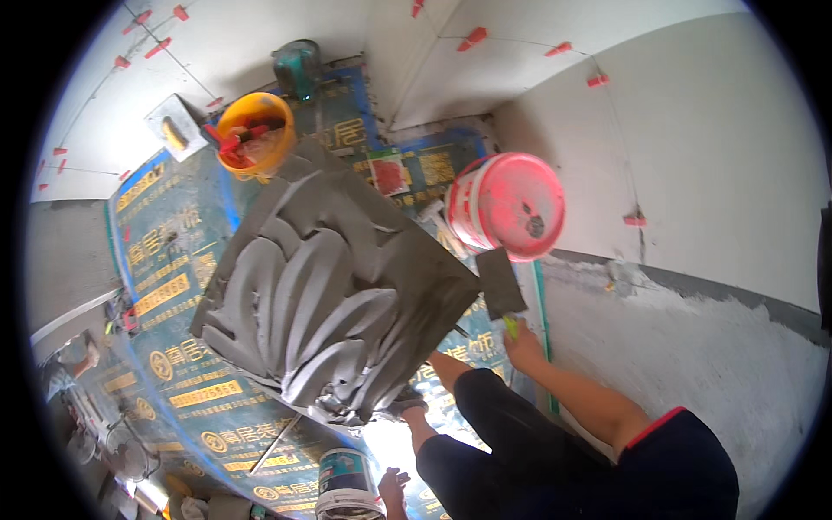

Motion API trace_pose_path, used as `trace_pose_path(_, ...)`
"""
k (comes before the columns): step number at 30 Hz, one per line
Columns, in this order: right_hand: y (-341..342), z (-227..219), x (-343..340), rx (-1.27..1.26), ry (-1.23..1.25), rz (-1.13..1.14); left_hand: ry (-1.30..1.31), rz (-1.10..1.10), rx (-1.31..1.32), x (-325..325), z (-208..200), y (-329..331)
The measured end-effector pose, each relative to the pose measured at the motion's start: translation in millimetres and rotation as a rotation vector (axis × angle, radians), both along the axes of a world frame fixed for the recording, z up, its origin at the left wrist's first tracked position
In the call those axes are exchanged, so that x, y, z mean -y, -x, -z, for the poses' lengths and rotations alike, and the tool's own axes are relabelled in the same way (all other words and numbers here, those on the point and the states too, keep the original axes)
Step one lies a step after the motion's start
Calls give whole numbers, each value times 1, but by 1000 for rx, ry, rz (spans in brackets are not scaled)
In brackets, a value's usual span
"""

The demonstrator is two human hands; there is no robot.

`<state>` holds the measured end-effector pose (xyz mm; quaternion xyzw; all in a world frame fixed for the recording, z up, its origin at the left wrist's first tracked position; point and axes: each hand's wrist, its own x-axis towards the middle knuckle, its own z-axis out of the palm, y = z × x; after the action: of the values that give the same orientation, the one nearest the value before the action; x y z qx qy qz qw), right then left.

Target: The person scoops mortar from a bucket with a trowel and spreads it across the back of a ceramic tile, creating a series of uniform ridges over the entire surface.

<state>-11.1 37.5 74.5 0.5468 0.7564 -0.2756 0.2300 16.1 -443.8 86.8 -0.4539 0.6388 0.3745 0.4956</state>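
A large slab (347, 277) covered with grey mortar spreads across the middle, its coat swept into thick curved ridges. My right hand (523, 343) grips a flat trowel (501, 284) by its yellow-green handle. Grey mortar coats the trowel's blade, which sits just off the slab's right corner. Low in the view, my left hand (394, 487) hangs beside a white and teal bucket (345, 485), fingers apart and with nothing visible in them. My legs are just below the slab's lower right edge.
A pink-lidded bucket (524, 206) stands at the right wall. Behind the slab are a yellow bucket (256, 130) holding red pieces, a notched or flat float (175, 130) and a dark green container (297, 71). Printed protective sheeting (173, 286) covers the floor. Red clips mark the wall tiles.
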Motion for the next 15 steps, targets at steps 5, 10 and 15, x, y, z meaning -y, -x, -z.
trace_pose_path(5,34,-54,-19,-62,51,-71,-34,15,-3,-24,6,3)
trace_pose_path(10,157,-37,-22,-565,591,297,-4,11,-1,-29,2,4)
trace_pose_path(15,288,-7,-23,-651,829,418,3,-18,14,-43,-1,-8)
